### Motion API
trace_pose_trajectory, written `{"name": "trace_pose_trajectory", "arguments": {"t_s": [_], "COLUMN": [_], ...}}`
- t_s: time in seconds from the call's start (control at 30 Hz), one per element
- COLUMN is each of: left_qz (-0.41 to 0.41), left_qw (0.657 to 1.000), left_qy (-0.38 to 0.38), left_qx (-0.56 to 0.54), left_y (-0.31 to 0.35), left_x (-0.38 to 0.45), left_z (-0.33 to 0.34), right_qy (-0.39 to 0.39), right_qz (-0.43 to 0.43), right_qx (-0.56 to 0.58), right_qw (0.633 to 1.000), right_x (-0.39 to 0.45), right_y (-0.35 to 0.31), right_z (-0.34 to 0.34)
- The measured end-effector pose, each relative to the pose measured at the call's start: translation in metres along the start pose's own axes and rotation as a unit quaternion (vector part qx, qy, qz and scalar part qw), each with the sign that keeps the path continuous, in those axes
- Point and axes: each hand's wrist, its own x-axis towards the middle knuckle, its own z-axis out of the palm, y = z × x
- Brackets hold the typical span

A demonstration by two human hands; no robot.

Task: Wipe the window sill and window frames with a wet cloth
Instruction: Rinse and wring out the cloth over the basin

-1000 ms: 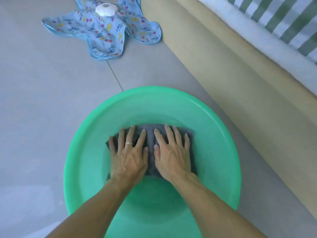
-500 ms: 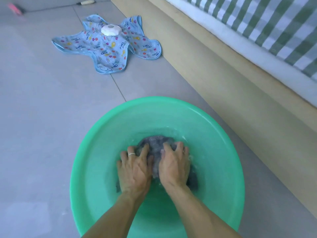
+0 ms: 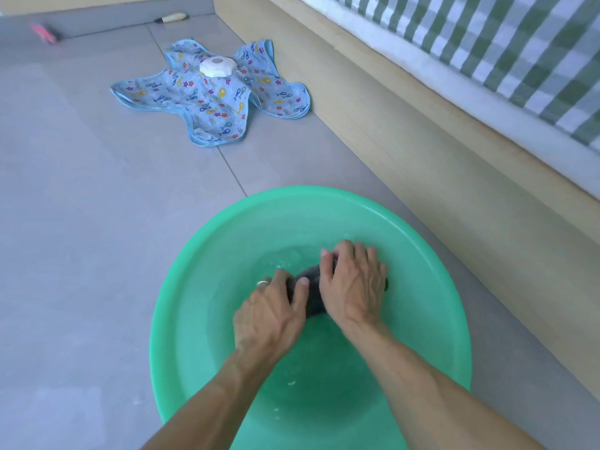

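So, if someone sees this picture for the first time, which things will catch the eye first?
First the big green basin on the grey floor, where the left hand and right hand grip a bunched dark cloth in shallow water. Next, the blue fish-patterned fabric spread on the floor farther back, with a white round object on it.

Plastic, wet cloth, tile and wood under soft daylight.

The green basin (image 3: 194,303), low in the frame, was smooth plastic with a faint gloss; the dark cloth (image 3: 312,280) in it looked soaked and nubbly. The floor (image 3: 81,206) was matt grey tile. At upper centre lay a thin printed cotton cloth (image 3: 211,102). The bed frame (image 3: 422,151) at right looked like pale matt wood, under woven checked fabric (image 3: 487,37).
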Motion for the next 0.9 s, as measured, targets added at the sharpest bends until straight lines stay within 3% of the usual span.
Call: {"name": "trace_pose_trajectory", "arguments": {"t_s": [0.07,0.17,0.2,0.27,0.33,0.37,0.43,0.57,0.67,0.73,0.8,0.87,0.9], "left_qz": [0.002,0.004,0.014,0.008,-0.022,-0.049,-0.069,0.019,0.099,0.127,0.131,0.135,0.134], "left_qw": [0.994,0.996,0.998,0.997,0.972,0.952,0.932,0.951,0.983,0.986,0.971,0.967,0.966], "left_qy": [0.029,0.027,0.026,0.03,0.023,0.004,-0.053,-0.15,-0.111,-0.082,-0.091,-0.088,-0.098], "left_qx": [0.101,0.082,0.049,-0.068,-0.234,-0.302,-0.351,-0.27,-0.105,0.063,0.176,0.2,0.197], "left_y": [-0.006,-0.019,-0.022,-0.024,-0.017,-0.011,-0.002,0.006,-0.009,-0.021,-0.028,-0.03,-0.03], "left_x": [-0.004,-0.002,0.001,0.006,0.01,0.01,0.007,0.0,0.006,0.009,0.01,0.007,0.006], "left_z": [0.003,0.014,0.018,0.023,0.016,0.01,0.0,-0.013,-0.015,-0.018,-0.016,-0.012,-0.008], "right_qy": [-0.063,-0.131,-0.143,-0.165,-0.176,-0.174,-0.154,-0.088,-0.059,-0.125,-0.264,-0.314,-0.314], "right_qz": [0.026,0.041,0.049,0.096,0.173,0.183,0.158,0.057,-0.119,-0.218,-0.285,-0.288,-0.258], "right_qx": [-0.005,0.005,0.027,0.177,0.332,0.358,0.321,0.161,-0.01,-0.082,-0.139,-0.17,-0.138], "right_qw": [0.998,0.991,0.988,0.965,0.91,0.899,0.921,0.981,0.991,0.964,0.911,0.889,0.903], "right_x": [-0.021,-0.048,-0.05,-0.042,-0.034,-0.031,-0.025,-0.001,0.001,0.001,0.0,-0.003,-0.004], "right_y": [0.001,-0.001,-0.006,-0.023,-0.039,-0.047,-0.054,-0.022,0.006,0.015,0.017,0.014,0.009], "right_z": [0.009,0.022,0.022,0.011,0.003,-0.003,-0.011,-0.004,-0.002,-0.008,-0.017,-0.016,-0.017]}}
